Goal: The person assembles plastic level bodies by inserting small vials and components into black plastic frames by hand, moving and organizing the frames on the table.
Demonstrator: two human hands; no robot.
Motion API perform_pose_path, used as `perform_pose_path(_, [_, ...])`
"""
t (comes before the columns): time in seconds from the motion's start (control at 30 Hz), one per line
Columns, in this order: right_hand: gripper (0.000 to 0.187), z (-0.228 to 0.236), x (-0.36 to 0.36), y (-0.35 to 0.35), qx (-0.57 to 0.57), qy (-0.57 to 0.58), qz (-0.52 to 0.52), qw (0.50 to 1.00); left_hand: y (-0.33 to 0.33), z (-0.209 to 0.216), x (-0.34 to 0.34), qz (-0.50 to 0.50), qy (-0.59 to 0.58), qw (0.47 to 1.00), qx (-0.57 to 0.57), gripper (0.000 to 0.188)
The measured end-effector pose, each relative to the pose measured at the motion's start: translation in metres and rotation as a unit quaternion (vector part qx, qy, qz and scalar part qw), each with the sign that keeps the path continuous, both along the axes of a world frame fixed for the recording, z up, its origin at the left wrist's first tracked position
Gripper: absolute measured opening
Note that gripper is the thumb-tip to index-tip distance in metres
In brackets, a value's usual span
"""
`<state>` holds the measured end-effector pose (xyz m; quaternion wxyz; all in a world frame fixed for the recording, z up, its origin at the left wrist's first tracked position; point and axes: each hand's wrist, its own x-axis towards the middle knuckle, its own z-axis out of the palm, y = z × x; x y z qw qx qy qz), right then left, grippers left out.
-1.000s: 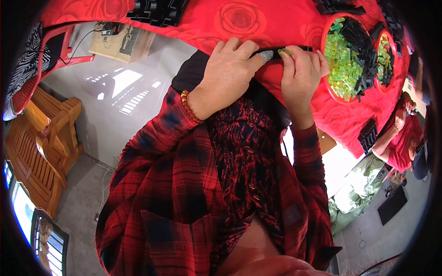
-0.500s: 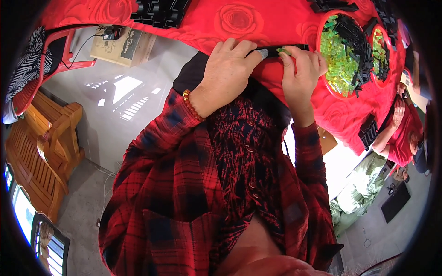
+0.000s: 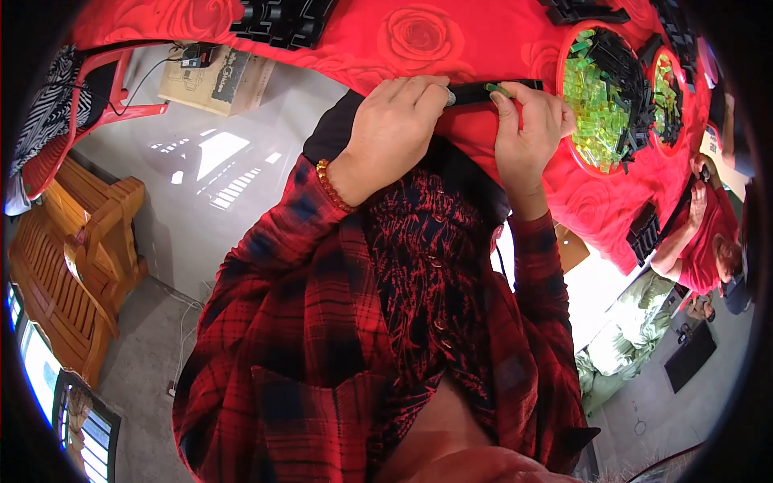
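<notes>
A long black plastic strip (image 3: pixel 469 94) lies across the near edge of the red tabletop. My left hand (image 3: pixel 394 129) is closed around its left end, with a greyish covering on one fingertip. Between the thumb and finger of my right hand (image 3: pixel 525 133) is a small translucent green piece (image 3: pixel 492 87), pinched against the top of the strip. The strip's right end (image 3: pixel 531 84) sticks out beyond my right fingers. What lies under my left palm is hidden.
Right of my hands stands a red-rimmed basket (image 3: pixel 573 153) of yellow-green and black pieces, with a smaller one (image 3: pixel 678 129) beyond. Black strips (image 3: pixel 282 22) lie on the far left of the red tablecloth (image 3: pixel 483 40). A person in red (image 3: pixel 702 249) works at the right.
My left hand has slid slightly left along the strip, baring more of it between my hands. My right hand stays almost in place with the green piece.
</notes>
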<state>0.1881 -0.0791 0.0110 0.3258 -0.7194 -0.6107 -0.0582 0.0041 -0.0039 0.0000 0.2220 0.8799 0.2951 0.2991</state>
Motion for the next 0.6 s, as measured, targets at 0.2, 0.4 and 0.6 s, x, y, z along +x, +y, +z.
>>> perform_pose_path(0.2, [0.014, 0.003, 0.003, 0.003, -0.019, -0.035, 0.014, 0.999, 0.006, 0.006, -0.015, -0.022, -0.004, 0.995, -0.094, 0.039])
perform_pose_path(0.4, [0.014, 0.007, 0.002, 0.007, -0.03, -0.042, 0.022, 0.998, 0.009, -0.008, -0.017, -0.031, -0.052, 0.982, -0.178, 0.063])
perform_pose_path(0.6, [0.015, 0.004, 0.001, 0.011, -0.026, -0.051, 0.028, 0.998, 0.01, -0.009, -0.014, -0.029, -0.08, 0.984, -0.156, 0.06])
